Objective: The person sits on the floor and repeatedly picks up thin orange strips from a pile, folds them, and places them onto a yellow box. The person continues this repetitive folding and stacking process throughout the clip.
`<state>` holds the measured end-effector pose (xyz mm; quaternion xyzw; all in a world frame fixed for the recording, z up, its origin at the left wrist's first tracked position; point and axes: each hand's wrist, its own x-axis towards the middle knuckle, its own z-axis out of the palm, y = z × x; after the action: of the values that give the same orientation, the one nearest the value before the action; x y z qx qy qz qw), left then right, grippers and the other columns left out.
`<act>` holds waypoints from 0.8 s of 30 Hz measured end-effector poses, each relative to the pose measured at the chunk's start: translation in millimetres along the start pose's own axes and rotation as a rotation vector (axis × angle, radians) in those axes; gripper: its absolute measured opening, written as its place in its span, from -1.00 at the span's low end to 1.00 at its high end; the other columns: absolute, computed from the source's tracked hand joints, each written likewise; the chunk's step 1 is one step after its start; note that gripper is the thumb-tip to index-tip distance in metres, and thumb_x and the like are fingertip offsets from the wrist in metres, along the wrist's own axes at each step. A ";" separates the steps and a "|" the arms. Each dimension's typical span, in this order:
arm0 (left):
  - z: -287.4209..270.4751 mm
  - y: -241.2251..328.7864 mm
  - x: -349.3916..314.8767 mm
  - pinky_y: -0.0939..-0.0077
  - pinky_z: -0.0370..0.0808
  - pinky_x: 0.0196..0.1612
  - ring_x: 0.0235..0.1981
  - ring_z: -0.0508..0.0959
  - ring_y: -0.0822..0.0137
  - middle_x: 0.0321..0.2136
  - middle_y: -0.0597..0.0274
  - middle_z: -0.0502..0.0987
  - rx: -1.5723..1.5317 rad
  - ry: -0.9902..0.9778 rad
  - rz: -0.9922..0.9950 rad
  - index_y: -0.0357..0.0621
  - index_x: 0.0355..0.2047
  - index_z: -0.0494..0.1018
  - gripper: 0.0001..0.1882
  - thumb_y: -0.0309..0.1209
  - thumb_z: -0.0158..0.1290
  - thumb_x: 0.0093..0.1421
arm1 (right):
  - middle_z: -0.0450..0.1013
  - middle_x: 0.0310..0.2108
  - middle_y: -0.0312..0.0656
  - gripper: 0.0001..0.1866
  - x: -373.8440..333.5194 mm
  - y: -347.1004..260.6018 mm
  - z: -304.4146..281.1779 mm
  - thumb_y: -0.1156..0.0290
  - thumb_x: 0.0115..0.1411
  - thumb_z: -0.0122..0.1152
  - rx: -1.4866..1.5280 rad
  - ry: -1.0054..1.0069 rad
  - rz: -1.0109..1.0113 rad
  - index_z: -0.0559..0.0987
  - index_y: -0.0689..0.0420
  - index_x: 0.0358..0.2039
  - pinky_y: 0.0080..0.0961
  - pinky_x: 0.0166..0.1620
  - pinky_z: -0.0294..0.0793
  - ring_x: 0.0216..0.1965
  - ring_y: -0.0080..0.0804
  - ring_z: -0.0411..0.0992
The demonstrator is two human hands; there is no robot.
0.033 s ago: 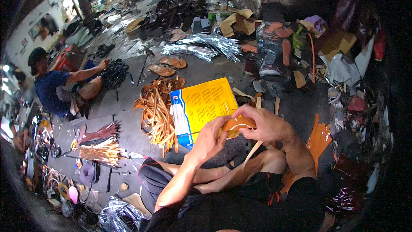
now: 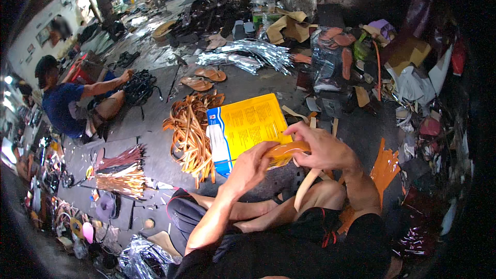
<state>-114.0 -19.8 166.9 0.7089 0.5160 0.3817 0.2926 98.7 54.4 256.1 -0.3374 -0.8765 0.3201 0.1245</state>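
Over my crossed legs, a glossy orange-brown strap point(image 2: 287, 149) with a pale line along it is stretched between my two hands. My left hand point(image 2: 250, 168) pinches its left end between thumb and fingers. On the other end, my right hand point(image 2: 325, 149) is closed, its fingers slightly blurred. Below the right hand a pale beige strip point(image 2: 306, 191) hangs down across my leg; where its upper end goes is hidden. Just beyond the hands lies a yellow, blue and white box point(image 2: 253, 116). Against its left side is a heap of tan straps point(image 2: 191, 134).
A pair of brown sandals point(image 2: 197, 83) lies ahead, before a silvery strip bundle point(image 2: 248, 54). Brown and copper strips point(image 2: 121, 176) lie left, orange strips point(image 2: 385, 168) right. A person in blue point(image 2: 62, 101) sits at left beside black straps point(image 2: 140, 88). Scraps crowd the right side.
The strap between my hands has flattened from a raised curve, and my right hand has shifted slightly right. The beige strip below has turned to show more of its width.
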 end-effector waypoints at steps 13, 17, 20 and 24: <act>-117.1 -65.7 -69.7 0.69 0.45 -0.41 -0.41 0.49 0.56 -0.34 0.31 0.58 -0.426 -0.368 -0.540 -0.23 -0.13 0.46 -0.75 -0.32 -0.06 0.34 | 0.50 -0.51 -0.28 -0.81 -14.0 117.0 -26.8 0.40 0.29 0.05 0.423 -0.247 0.365 0.49 0.26 -0.22 -0.70 -0.52 0.42 -0.57 -0.66 0.42; -120.0 -97.1 -73.0 0.64 0.46 -0.33 -0.41 0.50 0.54 -0.38 0.29 0.57 -0.496 -0.114 -0.547 -0.28 -0.20 0.48 -0.77 -0.34 0.00 0.31 | 0.53 -0.49 -0.25 -0.80 -15.2 147.9 -42.8 0.33 0.31 0.05 0.405 -0.133 0.451 0.48 0.22 -0.30 -0.66 -0.48 0.49 -0.55 -0.62 0.46; -105.2 -100.7 -56.7 0.61 0.44 -0.21 -0.41 0.49 0.53 -0.44 0.34 0.55 -0.449 0.118 -0.500 -0.28 -0.34 0.51 -0.79 -0.35 0.04 0.28 | 0.54 -0.50 -0.19 -0.81 -12.9 170.4 -50.2 0.35 0.29 0.07 0.378 -0.102 0.475 0.48 0.24 -0.29 -0.61 -0.46 0.54 -0.52 -0.56 0.50; -73.0 -111.5 -29.2 0.61 0.47 -0.31 -0.43 0.51 0.49 -0.47 0.27 0.54 -0.655 0.415 -0.497 -0.29 -0.28 0.44 -0.84 -0.44 0.11 0.23 | 0.52 -0.40 -0.09 -0.80 5.9 190.2 -36.3 0.40 0.17 0.16 -0.231 0.069 0.309 0.50 0.26 -0.25 -0.37 -0.28 0.52 -0.37 -0.26 0.53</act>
<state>-237.3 -13.1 109.0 0.3424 0.5702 0.5766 0.4745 207.5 183.6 161.2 -0.4909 -0.8403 0.2209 0.0645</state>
